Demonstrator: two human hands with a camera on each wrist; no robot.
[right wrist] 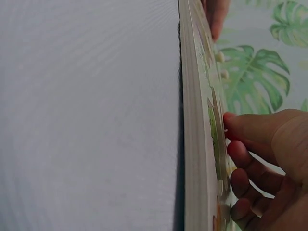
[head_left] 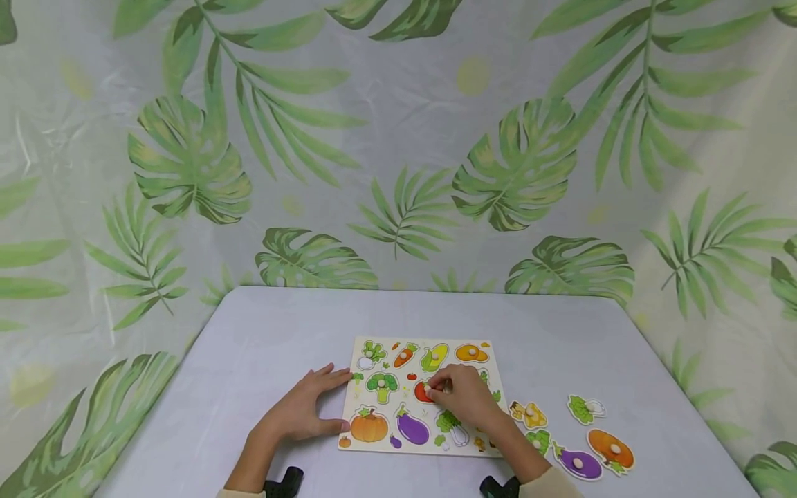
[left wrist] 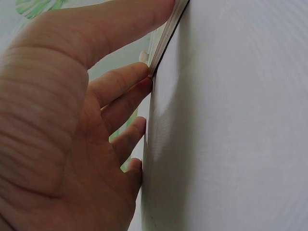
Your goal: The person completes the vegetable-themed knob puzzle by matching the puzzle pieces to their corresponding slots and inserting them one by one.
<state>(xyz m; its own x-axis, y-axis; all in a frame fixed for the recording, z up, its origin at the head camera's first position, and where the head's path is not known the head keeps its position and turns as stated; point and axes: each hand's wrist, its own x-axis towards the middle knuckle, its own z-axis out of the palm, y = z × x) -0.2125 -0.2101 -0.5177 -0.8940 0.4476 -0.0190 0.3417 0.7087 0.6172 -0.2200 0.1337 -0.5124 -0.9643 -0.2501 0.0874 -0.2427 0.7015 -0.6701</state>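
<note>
A wooden vegetable puzzle board [head_left: 429,446] lies on the table, carrying pictured vegetables such as a pumpkin [head_left: 369,427], an eggplant [head_left: 412,427] and a broccoli [head_left: 382,386]. My left hand [head_left: 308,407] is spread at its left side, thumb and fingertips against the edge. In the left wrist view, the fingers [left wrist: 120,86] reach along the board's side. Over the middle row, my right hand [head_left: 463,394] pinches the red tomato piece [head_left: 421,393] at its small knob with thumb and forefinger. Part of the tomato is hidden behind the fingers. The right wrist view shows those fingertips [right wrist: 236,148] close over the board's face.
Loose knobbed pieces lie right of the board: a purple eggplant piece [head_left: 579,463], an orange pumpkin piece [head_left: 611,449], a leafy bok choy piece [head_left: 585,409] and a yellow-brown piece [head_left: 534,415]. A green piece [head_left: 539,440] sits partly behind my right forearm. Behind the white table [head_left: 299,318] hangs a leaf-patterned curtain [head_left: 405,138].
</note>
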